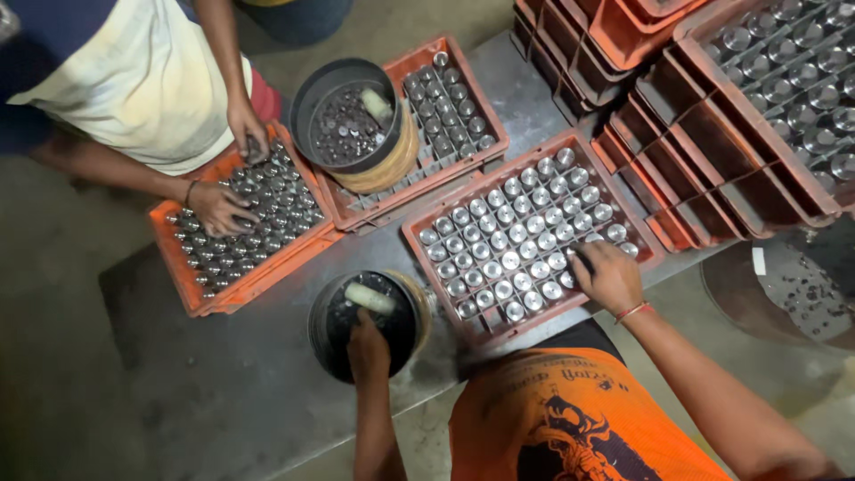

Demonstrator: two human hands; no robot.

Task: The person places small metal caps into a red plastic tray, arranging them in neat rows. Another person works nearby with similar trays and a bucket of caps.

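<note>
saw a grey metal table (223, 392) filling most of the view. noted a stack of orange plastic crates (677, 196) at the upper right, slotted by dividers, some empty, the outermost packed with shiny round metal pieces.

found the central orange crate (427, 233) lying at a tilt in the middle, its grid filled with rows of silvery capped cylinders (508, 258). counted two more crates of the same colour and shape: one further up (481, 89), partly covered by a dark round bowl (307, 107) of small metal bits, and one at the left (169, 258), where a co-worker's two hands (218, 207) pressed flat on the pieces.

spotted a second dark bowl (321, 330) just beside the central crate's near-left corner, with a pale short roll (370, 298) lying inside it.

watched the left hand (368, 343) reach into that bowl, fingers bent downward and touching the near side of the roll; could not tell whether clasping it. watched the right hand (610, 276) rest on the central crate's near-right corner, fingers curled over the cylinders, tips hidden, so could not tell any grip. noticed a thin red thread (632, 312) around that wrist.
</note>
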